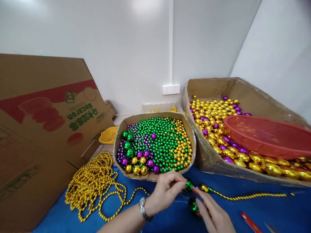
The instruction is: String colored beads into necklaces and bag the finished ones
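head view: left hand (168, 187) pinches glossy green plastic ball (189, 185); right hand (212, 209) grip half-curled, hold unclear. best hold thin pale thread (181, 201) taut.

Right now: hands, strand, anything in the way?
Left hand pinched at upper green ball. Right hand at lower green ball. Gold strand trailing right on blue surface. Nothing blocking seen; red item right of hands.

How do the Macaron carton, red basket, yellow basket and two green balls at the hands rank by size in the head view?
Largest to smallest:
- Macaron carton
- Red basket
- Yellow basket
- Upper green ball and lower green ball: unranked; they look alike and are partly covered
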### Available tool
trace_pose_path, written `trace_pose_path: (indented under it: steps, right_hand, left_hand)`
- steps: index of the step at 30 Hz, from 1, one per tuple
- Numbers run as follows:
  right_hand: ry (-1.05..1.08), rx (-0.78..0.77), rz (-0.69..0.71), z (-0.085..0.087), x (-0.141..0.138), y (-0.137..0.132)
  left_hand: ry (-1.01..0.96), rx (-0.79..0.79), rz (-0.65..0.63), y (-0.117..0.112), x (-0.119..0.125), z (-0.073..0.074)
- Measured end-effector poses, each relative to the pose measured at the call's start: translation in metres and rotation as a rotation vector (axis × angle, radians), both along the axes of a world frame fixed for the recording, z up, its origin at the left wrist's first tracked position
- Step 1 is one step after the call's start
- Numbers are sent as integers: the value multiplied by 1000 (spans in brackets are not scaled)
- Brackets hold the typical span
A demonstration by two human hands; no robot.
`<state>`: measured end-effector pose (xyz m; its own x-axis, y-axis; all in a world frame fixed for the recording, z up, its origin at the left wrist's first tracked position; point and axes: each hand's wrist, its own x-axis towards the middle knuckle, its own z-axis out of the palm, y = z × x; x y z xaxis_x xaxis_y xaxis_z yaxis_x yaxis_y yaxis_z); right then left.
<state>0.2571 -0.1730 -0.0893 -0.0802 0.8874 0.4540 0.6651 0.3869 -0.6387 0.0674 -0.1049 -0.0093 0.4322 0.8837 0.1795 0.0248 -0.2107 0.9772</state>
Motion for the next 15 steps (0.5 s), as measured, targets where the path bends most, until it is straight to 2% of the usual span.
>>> trace_pose_path:
  steps: [4, 7, 9, 12, 15]
  right_hand:
    - [136, -68, 126, -1, -13, 2]
    - [200, -123, 125, -5, -14, 2]
    - [228, -163, 87, -5, -11, 1]
    - [252, -205, 47, -1, -9, -1]
    - [235, -178, 28, 1, -10, 0]
  left_hand:
    - [-76, -97, -15, 0, -2, 1]
    - [-13, -124, -45, 9, -16, 5]
    - [149, -27, -24, 22, -31, 10]
    - [514, 264, 34, 46, -56, 15]
    - [865, 463, -31, 64, -72, 10]
